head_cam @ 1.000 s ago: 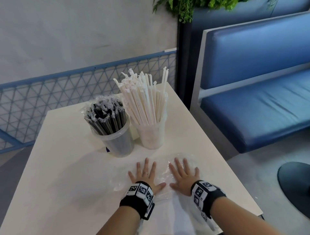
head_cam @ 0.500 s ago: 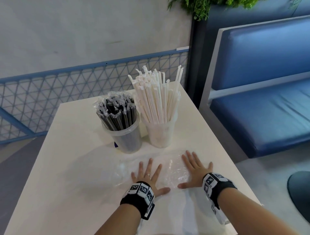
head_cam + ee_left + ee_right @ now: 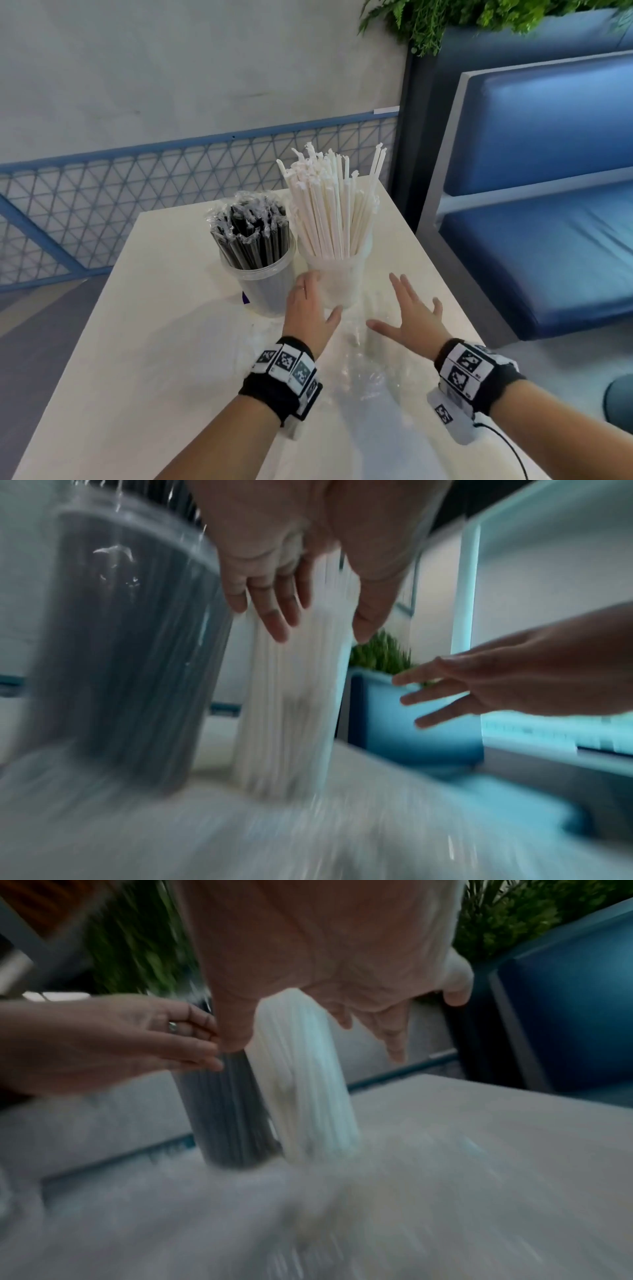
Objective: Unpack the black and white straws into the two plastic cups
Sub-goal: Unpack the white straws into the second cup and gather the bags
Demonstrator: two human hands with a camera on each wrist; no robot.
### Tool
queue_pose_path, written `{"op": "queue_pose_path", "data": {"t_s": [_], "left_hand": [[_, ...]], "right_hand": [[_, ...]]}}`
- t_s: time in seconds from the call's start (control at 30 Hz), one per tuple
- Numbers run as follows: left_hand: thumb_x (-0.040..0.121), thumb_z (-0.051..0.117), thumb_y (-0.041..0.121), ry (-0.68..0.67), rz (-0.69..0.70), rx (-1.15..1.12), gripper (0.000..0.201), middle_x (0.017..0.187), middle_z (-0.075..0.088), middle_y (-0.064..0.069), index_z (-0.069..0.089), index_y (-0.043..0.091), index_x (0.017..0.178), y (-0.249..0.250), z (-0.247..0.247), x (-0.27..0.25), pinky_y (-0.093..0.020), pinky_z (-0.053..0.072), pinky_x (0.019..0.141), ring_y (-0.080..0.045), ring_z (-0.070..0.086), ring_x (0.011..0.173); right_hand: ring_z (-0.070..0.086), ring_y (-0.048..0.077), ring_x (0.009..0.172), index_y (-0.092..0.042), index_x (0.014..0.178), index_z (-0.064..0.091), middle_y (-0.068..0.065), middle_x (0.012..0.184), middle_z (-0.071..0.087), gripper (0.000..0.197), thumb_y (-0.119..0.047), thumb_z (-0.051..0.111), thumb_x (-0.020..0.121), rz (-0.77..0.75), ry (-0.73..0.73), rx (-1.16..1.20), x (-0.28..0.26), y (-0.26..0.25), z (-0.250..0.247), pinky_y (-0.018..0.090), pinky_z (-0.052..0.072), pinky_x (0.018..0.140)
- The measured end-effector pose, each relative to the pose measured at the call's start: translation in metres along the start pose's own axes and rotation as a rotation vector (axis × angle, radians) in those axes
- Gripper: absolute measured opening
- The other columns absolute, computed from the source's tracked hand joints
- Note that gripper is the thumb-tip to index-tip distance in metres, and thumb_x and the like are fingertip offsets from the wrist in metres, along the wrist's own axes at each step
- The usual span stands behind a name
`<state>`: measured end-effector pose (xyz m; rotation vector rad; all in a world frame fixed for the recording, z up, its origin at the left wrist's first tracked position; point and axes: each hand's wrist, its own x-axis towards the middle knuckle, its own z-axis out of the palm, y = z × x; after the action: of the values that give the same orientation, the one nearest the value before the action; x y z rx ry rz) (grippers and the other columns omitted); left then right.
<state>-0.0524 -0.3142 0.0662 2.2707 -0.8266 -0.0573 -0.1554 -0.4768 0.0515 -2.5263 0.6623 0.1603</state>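
- Left hand [image 3: 310, 310] relaxed, fingers loose, nearing cup of white straws [image 3: 334, 219].
- Right hand [image 3: 412, 317] spread, grasping nothing, above clear wrapper [image 3: 368, 378].
- Black straws [image 3: 255, 240] upright in neighbouring cup.

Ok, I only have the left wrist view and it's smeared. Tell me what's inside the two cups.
Observer: The left cup holds black straws in clear sleeves. The right cup holds white straws.
Operator: Now say what lies in front of them.
Observer: Crumpled clear plastic wrap lies on the table, between the wrists.
Operator: Give me the hands.
Observer: The left hand is open, with its fingertips near where the cups meet. The right hand is open and spread, to the right of the white straws' cup, holding nothing.
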Motion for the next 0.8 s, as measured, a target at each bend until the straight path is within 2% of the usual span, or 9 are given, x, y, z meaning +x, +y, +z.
{"op": "queue_pose_path", "data": {"t_s": [0.07,0.13,0.2,0.33,0.47,0.53,0.6,0.7,0.8], "left_hand": [[0.073,0.074,0.019,0.150,-0.059,-0.163,0.083,0.141,0.030,-0.015,0.023,0.005,0.138,0.016,-0.014,0.026,-0.040,0.032,0.110,-0.031,0.034,0.131],[0.068,0.079,0.024,0.155,-0.157,-0.242,0.105,0.148,0.021,-0.017,0.010,0.002,0.143,0.023,-0.022,0.052,-0.042,0.023,0.115,-0.030,0.024,0.138],[0.061,0.084,0.029,0.118,-0.219,-0.375,0.117,0.149,0.027,-0.013,0.006,0.007,0.145,0.025,-0.031,0.074,-0.045,0.025,0.115,-0.028,0.027,0.138],[0.044,0.092,0.031,-0.016,-0.273,-0.517,0.115,0.130,0.054,-0.004,0.026,0.011,0.137,0.016,-0.040,0.096,-0.045,0.041,0.105,-0.020,0.052,0.121],[0.028,0.090,0.046,-0.076,-0.229,-0.524,0.125,0.125,0.058,0.000,0.035,0.014,0.135,0.005,-0.041,0.109,-0.039,0.046,0.100,-0.014,0.055,0.117],[0.027,0.087,0.040,-0.116,-0.241,-0.555,0.124,0.122,0.058,0.001,0.034,0.016,0.136,0.009,-0.039,0.109,-0.036,0.047,0.097,-0.015,0.055,0.115],[0.027,0.084,0.037,-0.123,-0.249,-0.586,0.120,0.116,0.059,0.004,0.034,0.020,0.135,0.010,-0.034,0.107,-0.034,0.049,0.094,-0.011,0.057,0.107],[0.036,0.085,0.028,-0.083,-0.228,-0.590,0.112,0.106,0.057,0.013,0.033,0.021,0.134,0.007,-0.025,0.106,-0.030,0.048,0.089,-0.006,0.057,0.100],[0.054,0.085,0.011,-0.022,-0.222,-0.565,0.094,0.104,0.057,0.013,0.033,0.020,0.132,0.008,-0.021,0.109,-0.030,0.050,0.087,-0.006,0.057,0.099]], "right_hand": [[0.022,0.016,0.143,-0.022,0.149,-0.001,0.000,0.159,0.004,0.102,-0.065,0.055,0.075,-0.088,0.089,0.130,0.011,-0.018,-0.029,0.052,0.012,0.116],[0.021,0.017,0.143,-0.020,0.149,0.001,0.000,0.159,0.009,0.105,-0.059,0.063,0.073,-0.166,0.119,0.236,0.024,-0.031,-0.052,0.047,0.022,0.116],[0.023,0.016,0.142,-0.020,0.149,0.002,-0.002,0.158,0.010,0.110,-0.052,0.071,0.070,-0.197,0.104,0.325,0.039,-0.040,-0.069,0.035,0.025,0.114],[0.027,0.007,0.136,-0.022,0.148,0.006,-0.012,0.148,0.024,0.112,-0.040,0.080,0.065,-0.243,0.026,0.426,0.065,-0.050,-0.083,0.024,0.024,0.107],[0.043,0.012,0.128,-0.025,0.146,0.016,-0.007,0.140,0.044,0.117,-0.035,0.088,0.055,-0.241,0.008,0.626,0.090,-0.058,-0.081,0.027,0.039,0.100],[0.048,0.012,0.123,-0.024,0.144,0.020,-0.007,0.135,0.048,0.117,-0.033,0.090,0.050,-0.255,0.041,0.676,0.097,-0.065,-0.076,0.030,0.044,0.098],[0.049,0.011,0.117,-0.022,0.142,0.020,-0.007,0.130,0.049,0.113,-0.024,0.090,0.054,-0.266,0.077,0.661,0.098,-0.073,-0.069,0.030,0.042,0.098],[0.052,0.015,0.108,-0.022,0.140,0.019,-0.002,0.121,0.054,0.105,-0.024,0.086,0.060,-0.268,0.159,0.625,0.099,-0.078,-0.060,0.032,0.044,0.094],[0.053,0.009,0.102,-0.021,0.137,0.027,-0.010,0.111,0.055,0.090,-0.022,0.083,0.066,-0.285,0.192,0.692,0.102,-0.077,-0.058,0.020,0.046,0.085]]}}
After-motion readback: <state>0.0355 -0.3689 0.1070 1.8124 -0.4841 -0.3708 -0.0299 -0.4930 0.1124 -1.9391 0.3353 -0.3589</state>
